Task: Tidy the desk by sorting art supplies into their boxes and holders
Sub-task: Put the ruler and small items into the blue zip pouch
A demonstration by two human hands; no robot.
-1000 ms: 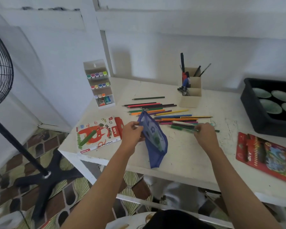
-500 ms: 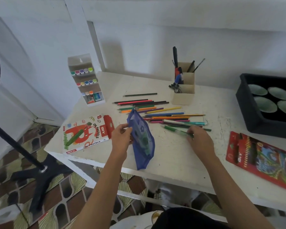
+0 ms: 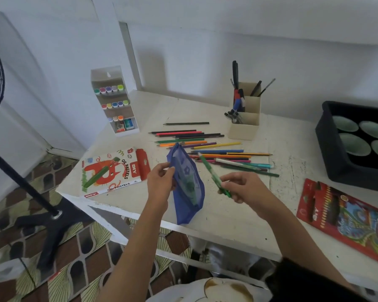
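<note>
My left hand (image 3: 160, 180) grips the upper edge of a blue mesh pencil pouch (image 3: 189, 188), which stands tilted on the white desk (image 3: 238, 216). My right hand (image 3: 244, 187) pinches a green pen (image 3: 213, 173), lifted off the desk and slanting with its tip toward the pouch's opening. Several loose coloured pencils (image 3: 207, 147) lie scattered on the desk behind both hands. A beige pen holder (image 3: 246, 122) with pens and brushes stands behind the pencils.
An oil pastels box (image 3: 114, 171) lies at the left front. A white marker rack (image 3: 115, 101) stands at the back left. A red coloured-pencil box (image 3: 345, 219) lies at the right, behind it a black tray (image 3: 330, 153) with green dishes. A fan stand (image 3: 31, 188) is left of the desk.
My right hand has picked the green pen out of the pile and lifted it toward the pouch. My left hand keeps holding the pouch. The camera has tilted down a little.
</note>
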